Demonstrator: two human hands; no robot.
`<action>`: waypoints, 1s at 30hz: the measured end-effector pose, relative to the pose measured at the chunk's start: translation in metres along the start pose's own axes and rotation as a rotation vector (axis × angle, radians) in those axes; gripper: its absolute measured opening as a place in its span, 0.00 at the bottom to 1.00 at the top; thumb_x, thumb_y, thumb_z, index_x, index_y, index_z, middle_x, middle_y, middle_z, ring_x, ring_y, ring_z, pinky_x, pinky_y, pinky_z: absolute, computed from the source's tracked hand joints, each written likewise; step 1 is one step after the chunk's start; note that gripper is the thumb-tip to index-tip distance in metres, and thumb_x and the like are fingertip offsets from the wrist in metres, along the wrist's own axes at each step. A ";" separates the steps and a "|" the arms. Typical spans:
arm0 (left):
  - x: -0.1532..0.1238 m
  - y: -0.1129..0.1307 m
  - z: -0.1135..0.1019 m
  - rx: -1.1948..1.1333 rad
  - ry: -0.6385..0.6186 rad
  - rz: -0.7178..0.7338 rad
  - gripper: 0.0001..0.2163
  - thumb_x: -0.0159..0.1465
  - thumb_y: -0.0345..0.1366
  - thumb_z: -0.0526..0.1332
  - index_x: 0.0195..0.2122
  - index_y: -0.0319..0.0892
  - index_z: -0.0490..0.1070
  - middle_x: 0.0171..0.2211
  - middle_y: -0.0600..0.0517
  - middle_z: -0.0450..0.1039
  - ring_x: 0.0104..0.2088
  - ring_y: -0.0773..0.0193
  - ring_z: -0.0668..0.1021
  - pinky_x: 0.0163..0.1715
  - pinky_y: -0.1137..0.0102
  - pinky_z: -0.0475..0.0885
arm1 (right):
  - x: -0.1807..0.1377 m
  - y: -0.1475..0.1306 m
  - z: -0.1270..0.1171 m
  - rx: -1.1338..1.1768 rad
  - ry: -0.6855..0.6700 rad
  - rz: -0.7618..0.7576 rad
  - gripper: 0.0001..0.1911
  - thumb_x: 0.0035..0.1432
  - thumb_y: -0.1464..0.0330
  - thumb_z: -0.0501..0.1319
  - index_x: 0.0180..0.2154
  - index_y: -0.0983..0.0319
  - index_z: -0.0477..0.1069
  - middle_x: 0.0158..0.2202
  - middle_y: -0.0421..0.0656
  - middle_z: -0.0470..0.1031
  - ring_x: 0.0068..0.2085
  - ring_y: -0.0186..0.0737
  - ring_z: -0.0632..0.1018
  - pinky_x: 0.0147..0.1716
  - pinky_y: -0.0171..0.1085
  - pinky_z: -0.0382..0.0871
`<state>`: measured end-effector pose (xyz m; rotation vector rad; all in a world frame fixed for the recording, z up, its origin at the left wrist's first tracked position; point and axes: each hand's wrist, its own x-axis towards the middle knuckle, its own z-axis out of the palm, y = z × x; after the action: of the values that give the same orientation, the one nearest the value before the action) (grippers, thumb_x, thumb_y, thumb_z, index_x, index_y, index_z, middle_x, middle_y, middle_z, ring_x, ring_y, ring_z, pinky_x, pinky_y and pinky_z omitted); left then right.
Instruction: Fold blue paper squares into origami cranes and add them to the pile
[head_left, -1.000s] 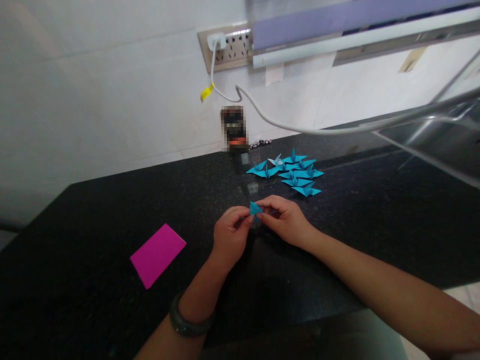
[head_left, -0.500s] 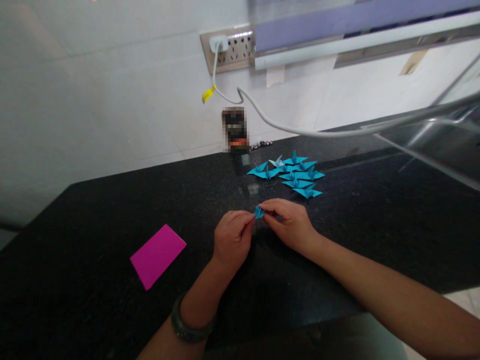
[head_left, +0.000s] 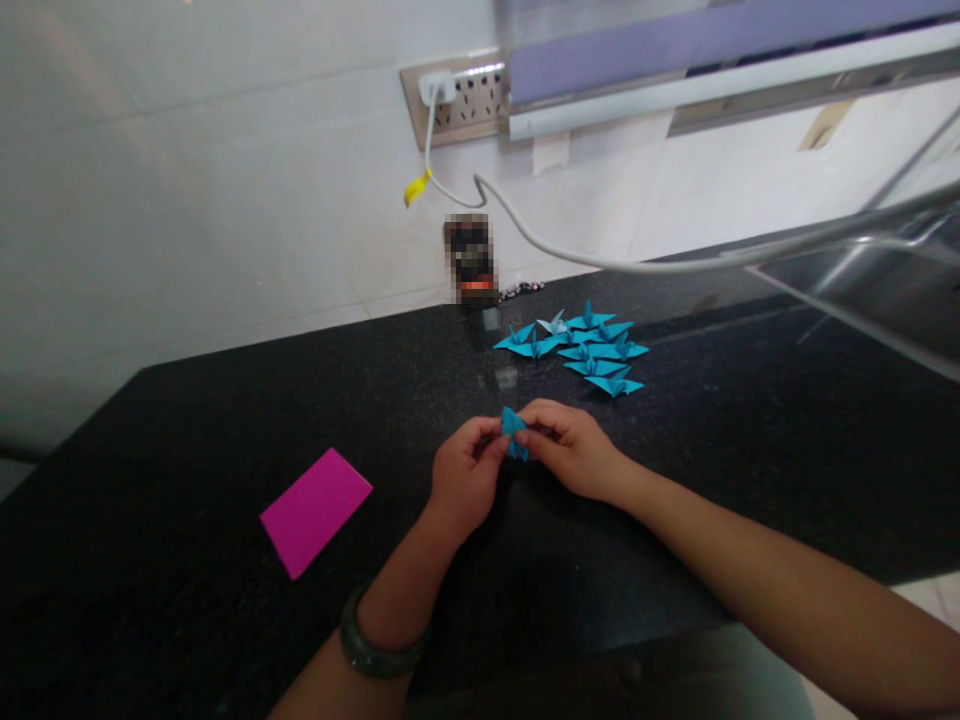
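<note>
A small folded piece of blue paper [head_left: 512, 422] is pinched between both hands, above the black countertop [head_left: 405, 380]. My left hand [head_left: 466, 470] grips its left side with thumb and fingers. From the right, my right hand [head_left: 574, 447] holds it the same way, the thumb lying across its front. The fingertips cover part of the paper's folds. Just beyond my right hand sits a cluster of several blue paper cranes [head_left: 615, 382], with one paler crane [head_left: 555, 323] among them.
A pink paper stack or pad [head_left: 316, 513] lies to the left. Against the wall stands a blurred dark object [head_left: 471, 260], beside a beaded string [head_left: 523, 290]. A white cable [head_left: 600, 262] runs from the wall socket [head_left: 469, 100] across to the right, above the counter.
The blue paper has turned between my fingers and now shows a broader face with a point upward. Both hands have shifted slightly and still hold it.
</note>
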<state>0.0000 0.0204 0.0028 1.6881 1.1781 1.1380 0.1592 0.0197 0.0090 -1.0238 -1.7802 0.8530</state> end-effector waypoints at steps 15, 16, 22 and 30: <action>0.003 0.001 0.003 -0.513 0.050 -0.444 0.14 0.45 0.35 0.70 0.32 0.36 0.74 0.23 0.51 0.77 0.24 0.67 0.77 0.29 0.71 0.73 | 0.004 0.002 0.004 0.540 0.051 0.479 0.11 0.41 0.69 0.66 0.30 0.65 0.72 0.23 0.38 0.75 0.23 0.29 0.73 0.22 0.30 0.65; 0.003 0.002 0.003 -0.511 0.022 -0.461 0.13 0.46 0.36 0.70 0.31 0.36 0.74 0.23 0.51 0.77 0.23 0.68 0.76 0.28 0.72 0.72 | 0.004 0.002 0.004 0.525 0.050 0.488 0.11 0.41 0.69 0.66 0.31 0.66 0.72 0.23 0.38 0.75 0.22 0.29 0.72 0.21 0.30 0.65; 0.002 0.003 0.002 -0.487 0.004 -0.487 0.10 0.45 0.38 0.70 0.22 0.37 0.74 0.19 0.53 0.74 0.20 0.72 0.73 0.23 0.76 0.68 | 0.004 0.002 0.001 0.546 -0.026 0.522 0.11 0.41 0.68 0.66 0.30 0.66 0.74 0.21 0.38 0.74 0.21 0.27 0.71 0.22 0.29 0.66; 0.002 0.001 0.002 -0.442 0.075 -0.429 0.09 0.46 0.38 0.69 0.20 0.38 0.73 0.17 0.55 0.70 0.19 0.72 0.69 0.22 0.75 0.64 | 0.005 -0.001 0.002 0.496 -0.096 0.591 0.10 0.42 0.65 0.66 0.24 0.66 0.71 0.17 0.35 0.67 0.19 0.25 0.67 0.17 0.26 0.64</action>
<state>0.0025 0.0223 0.0036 1.0093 1.1585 1.0935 0.1557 0.0235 0.0104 -1.1908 -1.2339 1.6332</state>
